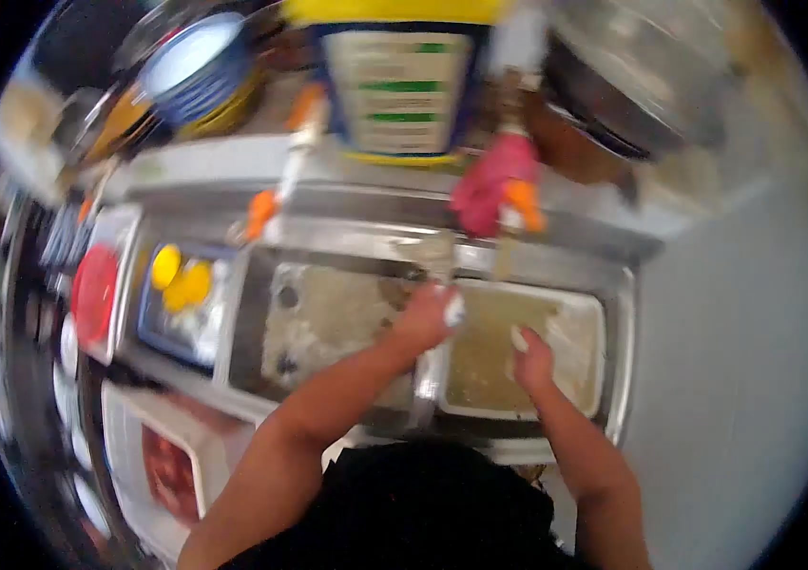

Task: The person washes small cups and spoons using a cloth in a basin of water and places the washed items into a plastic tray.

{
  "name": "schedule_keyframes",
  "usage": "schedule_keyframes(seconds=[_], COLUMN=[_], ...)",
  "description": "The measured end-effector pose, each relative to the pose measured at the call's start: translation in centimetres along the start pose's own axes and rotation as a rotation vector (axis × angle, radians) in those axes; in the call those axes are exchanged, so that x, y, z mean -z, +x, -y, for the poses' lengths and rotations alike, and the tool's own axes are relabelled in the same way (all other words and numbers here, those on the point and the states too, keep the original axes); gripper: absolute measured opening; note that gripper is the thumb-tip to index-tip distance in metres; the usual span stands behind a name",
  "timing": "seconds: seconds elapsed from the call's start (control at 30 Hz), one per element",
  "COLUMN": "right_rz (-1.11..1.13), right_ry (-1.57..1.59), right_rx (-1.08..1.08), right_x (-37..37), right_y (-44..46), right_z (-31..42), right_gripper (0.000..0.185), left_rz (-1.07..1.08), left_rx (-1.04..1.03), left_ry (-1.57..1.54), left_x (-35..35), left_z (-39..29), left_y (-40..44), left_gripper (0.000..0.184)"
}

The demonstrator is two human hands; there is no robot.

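Observation:
My left hand [431, 312] is over the divider between two metal sink basins, its fingers closed round something small and white [454, 310] that I cannot make out. Above the right basin is my right hand [533, 359], near a white tub [598, 353] of cloudy yellowish water; a small pale thing [519, 338] shows at its fingertips. Motion blur hides the finger detail. The left basin [250, 323] holds greyish, murky water. A pink cloth [499, 185] hangs at the sink's back edge, beside an orange piece [524, 204].
Behind the sink stand a blue and yellow bucket [399, 90], stacked bowls [195, 71] and a large pot [627, 76]. At left are a blue tray [149, 318] with yellow items, a red round thing [95, 294] and a container [124, 432] holding reddish contents.

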State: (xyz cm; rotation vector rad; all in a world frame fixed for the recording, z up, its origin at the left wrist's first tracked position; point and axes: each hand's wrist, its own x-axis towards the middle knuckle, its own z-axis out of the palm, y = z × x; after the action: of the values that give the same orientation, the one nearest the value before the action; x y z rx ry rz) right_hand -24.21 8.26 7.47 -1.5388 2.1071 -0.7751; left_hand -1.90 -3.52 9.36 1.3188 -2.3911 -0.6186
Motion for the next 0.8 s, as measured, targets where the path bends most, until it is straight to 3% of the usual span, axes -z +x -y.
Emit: schedule_keyframes(seconds=[0.07,0.1,0.13,0.17,0.23,0.3,0.33,0.37,0.43,0.47,0.6,0.67,0.73,0.8], right_rz=[0.176,0.272,0.125,0.190,0.249,0.261,0.220,0.177,0.186,0.190,0.235,0.204,0.192,0.181], right_ry=[-0.083,-0.030,-0.036,0.009,0.016,-0.019,-0.097,-0.177,-0.176,-0.169,-0.287,-0.218,-0.162,-0.103], right_rx=[-0.045,-0.193,-0.033,-0.046,-0.124,-0.166,-0.173,-0.185,-0.274,-0.372,-0.296,-0.238,-0.278,-0.317], right_x=[-1.8,-0.9,-2.6,-2.9,-3.4,-3.8,-3.9,-3.9,-3.3,-3.2,-3.6,-3.9,-4.3,-4.3], right_y=[-1.1,-1.4,-2.6,-3.0,-3.6,-4.4,-5.1,-5.1,-5.0,-4.8,-4.1,-4.3,-4.0,-3.8], right_z=[-3.1,-0.7,-3.5,-4.5,-6.1,-8.0,-9.2,-9.5,-5.0,-2.8,-4.2,-4.9,-2.4,0.2], right_gripper=[0.044,0.039,0.032,0.031,0.032,0.033,0.034,0.034,0.033,0.032,0.034,0.035,0.033,0.031], left_rz=[-0.197,-0.173,-0.150,-0.212,-0.307,-0.811,-0.936,-1.137,-1.321,-1.374,-1.432,-1.554,-1.566,-1.475], left_rx=[0.152,0.371,0.578,0.684,0.852,1.108,1.174,1.307,1.410,1.485,1.720,1.778,1.690,1.774], left_ry=[-0.166,-0.248,-0.344,-0.325,-0.231,-0.813,-0.808,-0.905,-0.841,-0.871,-1.098,-1.094,-0.995,-0.869], left_x=[-0.3,0.7,1.7,-0.4,1.8,6.6,5.5,9.4,12.6,13.0,12.5,14.2,11.5,15.4], left_z=[3.1,5.1,7.1,12.3,19.3,24.7,32.4,32.8,38.4,41.4,48.3,46.8,52.1,47.5], left_y=[-2.2,-3.2,-4.5,-6.1,-10.2,-13.9,-17.3,-18.3,-22.5,-24.7,-31.0,-30.3,-33.5,-30.0], left_gripper=[0.057,0.052,0.047,0.039,0.036,0.039,0.043,0.049,0.048,0.044,0.030,0.023,0.024,0.026])
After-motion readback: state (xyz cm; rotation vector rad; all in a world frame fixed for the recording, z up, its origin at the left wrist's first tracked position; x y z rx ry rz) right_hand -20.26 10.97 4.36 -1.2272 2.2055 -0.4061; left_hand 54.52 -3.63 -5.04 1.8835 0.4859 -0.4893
